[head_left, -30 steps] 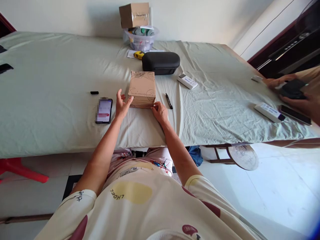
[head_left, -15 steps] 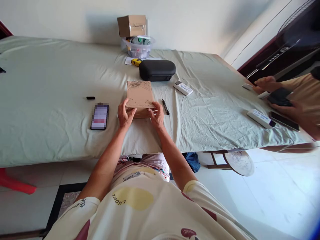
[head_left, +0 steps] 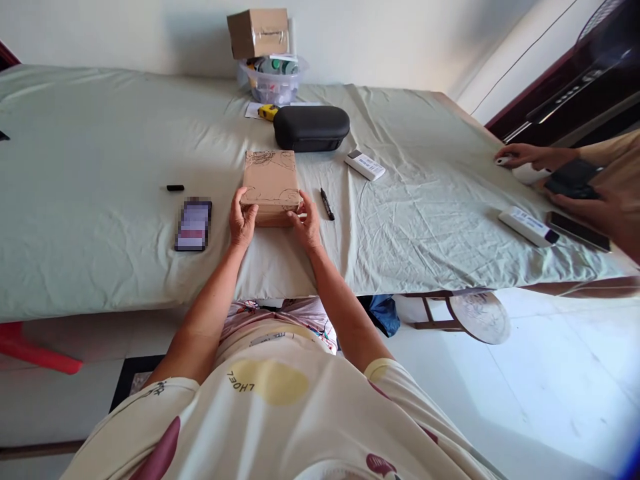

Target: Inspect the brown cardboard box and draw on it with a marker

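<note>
A small brown cardboard box [head_left: 271,175] lies on the cloth-covered table in front of me, with black marker scribbles near the corners of its top. My left hand [head_left: 243,219] grips its front left corner, thumb on the front face and fingers along the side. At the front right corner, my right hand [head_left: 306,220] holds it the same way, with the thumb against the front. Just right of the box rests an uncapped black marker [head_left: 327,204]. Its likely cap, a short black piece [head_left: 175,188], lies to the left, above a phone [head_left: 193,225] with a blurred screen.
Behind the box sit a black zip case [head_left: 312,128], a yellow tape measure [head_left: 269,112] and a plastic tub [head_left: 274,87] below another carton [head_left: 257,33]. A white-and-grey box [head_left: 365,165] lies right. Another person's hands [head_left: 543,157] are at the far right, beside a similar box [head_left: 527,226].
My view has shifted slightly. Both my hands stay at the box's front corners, with the fingers a little readjusted. At the right, the other person's hand has reached forward over a small white object.
</note>
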A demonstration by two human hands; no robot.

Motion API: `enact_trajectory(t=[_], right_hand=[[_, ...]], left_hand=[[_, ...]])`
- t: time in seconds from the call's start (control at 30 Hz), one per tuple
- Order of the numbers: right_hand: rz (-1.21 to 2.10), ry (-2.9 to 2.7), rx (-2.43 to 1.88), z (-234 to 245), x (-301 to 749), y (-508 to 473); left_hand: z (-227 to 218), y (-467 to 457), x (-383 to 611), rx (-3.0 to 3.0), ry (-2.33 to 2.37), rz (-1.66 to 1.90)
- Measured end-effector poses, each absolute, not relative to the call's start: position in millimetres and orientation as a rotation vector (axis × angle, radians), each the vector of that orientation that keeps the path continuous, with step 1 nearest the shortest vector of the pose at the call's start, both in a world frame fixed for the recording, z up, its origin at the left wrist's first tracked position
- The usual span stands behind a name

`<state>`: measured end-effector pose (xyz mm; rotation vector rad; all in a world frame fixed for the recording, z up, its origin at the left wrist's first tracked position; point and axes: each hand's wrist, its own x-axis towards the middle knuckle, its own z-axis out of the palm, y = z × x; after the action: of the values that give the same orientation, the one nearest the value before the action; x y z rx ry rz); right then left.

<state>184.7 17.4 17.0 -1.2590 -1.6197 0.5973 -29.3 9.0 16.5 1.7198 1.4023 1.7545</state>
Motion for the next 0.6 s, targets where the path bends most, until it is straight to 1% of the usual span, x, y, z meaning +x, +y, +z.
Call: enact_trajectory(t=[0.2, 0.43, 0.6], right_hand=[[0.656, -1.608, -1.301, 10.6, 188.2, 24.8], [0.618, -1.599, -1.279, 19.6, 184.6, 24.0], [0.657, -1.497, -1.324, 24.1, 178.4, 27.0]], left_hand=[[9.5, 17.4, -29.5, 1.628, 1.341, 1.733], [2.9, 28.8, -29.3, 1.621, 1.291, 1.626], [3.4, 27.7, -30.7, 1.614, 1.311, 1.633]])
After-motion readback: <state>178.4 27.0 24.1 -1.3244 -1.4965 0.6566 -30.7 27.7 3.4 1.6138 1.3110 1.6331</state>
